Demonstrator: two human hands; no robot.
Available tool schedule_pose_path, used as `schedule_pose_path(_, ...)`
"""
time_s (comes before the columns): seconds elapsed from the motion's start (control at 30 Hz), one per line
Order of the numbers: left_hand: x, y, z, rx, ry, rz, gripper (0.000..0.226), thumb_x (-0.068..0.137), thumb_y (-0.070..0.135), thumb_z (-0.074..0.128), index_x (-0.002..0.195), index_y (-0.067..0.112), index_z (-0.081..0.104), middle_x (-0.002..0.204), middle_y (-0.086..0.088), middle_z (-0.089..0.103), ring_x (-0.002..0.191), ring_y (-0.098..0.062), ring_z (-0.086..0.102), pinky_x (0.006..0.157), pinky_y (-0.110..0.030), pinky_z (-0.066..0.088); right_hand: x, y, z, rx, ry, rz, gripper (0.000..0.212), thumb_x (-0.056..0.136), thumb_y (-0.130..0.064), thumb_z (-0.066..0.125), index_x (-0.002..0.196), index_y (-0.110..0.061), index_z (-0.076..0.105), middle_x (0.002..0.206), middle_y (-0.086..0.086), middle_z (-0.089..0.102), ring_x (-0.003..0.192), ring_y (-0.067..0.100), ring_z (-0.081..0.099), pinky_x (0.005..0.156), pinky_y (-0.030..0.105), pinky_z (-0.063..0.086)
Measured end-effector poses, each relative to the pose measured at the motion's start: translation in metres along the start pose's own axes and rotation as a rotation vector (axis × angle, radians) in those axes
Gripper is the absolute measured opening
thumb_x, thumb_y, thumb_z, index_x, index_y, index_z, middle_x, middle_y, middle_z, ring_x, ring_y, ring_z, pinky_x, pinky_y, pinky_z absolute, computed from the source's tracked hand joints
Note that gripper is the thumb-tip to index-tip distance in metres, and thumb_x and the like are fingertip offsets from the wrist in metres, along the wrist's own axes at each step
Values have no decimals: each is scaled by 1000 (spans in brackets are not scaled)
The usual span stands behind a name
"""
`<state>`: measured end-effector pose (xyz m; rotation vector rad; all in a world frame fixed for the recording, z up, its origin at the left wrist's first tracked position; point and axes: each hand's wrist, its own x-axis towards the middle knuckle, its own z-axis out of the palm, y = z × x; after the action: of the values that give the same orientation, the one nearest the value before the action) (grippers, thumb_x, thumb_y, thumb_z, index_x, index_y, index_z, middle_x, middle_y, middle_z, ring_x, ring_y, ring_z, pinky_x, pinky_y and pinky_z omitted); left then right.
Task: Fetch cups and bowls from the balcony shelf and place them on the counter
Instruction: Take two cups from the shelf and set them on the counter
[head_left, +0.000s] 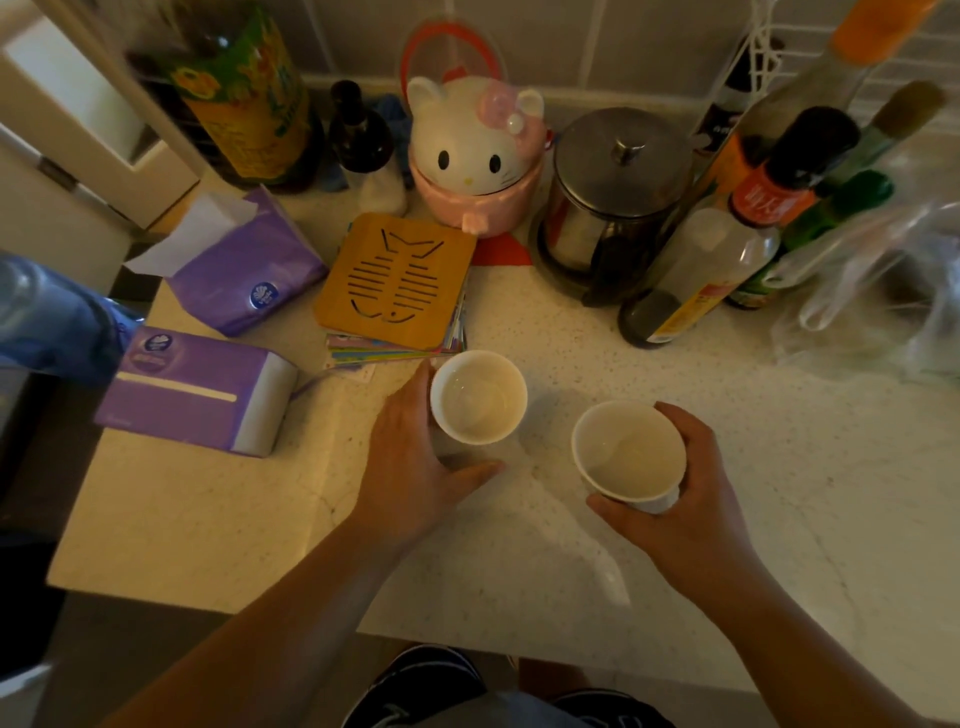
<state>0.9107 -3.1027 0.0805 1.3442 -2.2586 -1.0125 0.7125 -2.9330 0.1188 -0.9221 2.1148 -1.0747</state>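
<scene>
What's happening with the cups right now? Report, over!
Left hand fingers around left cup, on the counter. Right hand gripping right cup, tilted. Both cups look empty. Trivet stack close behind left cup; landing spots clear.

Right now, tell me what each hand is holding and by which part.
The left hand holds the left white cup by its side wall. The right hand holds the right white cup by its side wall and lower body.
</scene>
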Motion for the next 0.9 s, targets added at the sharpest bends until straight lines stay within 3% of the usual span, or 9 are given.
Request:
schedule_pose_path(0.07, -9, -13, -3, 265, -9, -25, 112, 61, 81, 62, 150, 22, 26, 155, -3, 35, 144, -22, 26, 117, -60, 18, 1, 0, 3, -46, 11, -15, 100, 45, -61, 83, 127, -56, 26, 113, -53, 36, 106, -28, 40, 69, 13, 40)
schedule_pose_path(0.17, -27, -28, -9, 462, -67, -47, 109, 68, 91, 39, 152, 25, 19, 163, -6, 16, 151, -24, 4, 118, -59, 0, 2, 1, 9, -62, 19, -23, 98, 48, -51, 87, 121, -62, 22, 110, -56, 33, 104, -29, 38, 67, 12, 38)
schedule_pose_path(0.27, -41, -37, -12, 537, -104, -18, 103, 75, 89, 31, 154, 27, 13, 165, -6, 8, 151, -24, -2, 118, -59, 0, 6, 1, 15, -65, 27, -26, 96, 48, -53, 85, 121, -61, 23, 110, -57, 31, 104, -29, 37, 69, 12, 37)
schedule_pose_path(0.53, -53, -37, -13, 567, -119, -26, 98, 80, 85, 26, 155, 23, 16, 164, -8, 10, 151, -25, 1, 119, -56, 2, 20, 5, 28, -76, 53, -28, 101, 49, -51, 86, 132, -44, 28, 107, -60, 28, 103, -31, 36, 69, 13, 37)
schedule_pose_path(0.9, -65, -42, -13, 573, -116, -26, 92, 84, 81, 27, 155, 24, 14, 164, -6, 10, 151, -24, 0, 120, -54, 4, 32, 7, 33, -71, 83, -41, 100, 50, -57, 84, 132, -43, 28, 109, -58, 28, 103, -32, 35, 70, 10, 36)
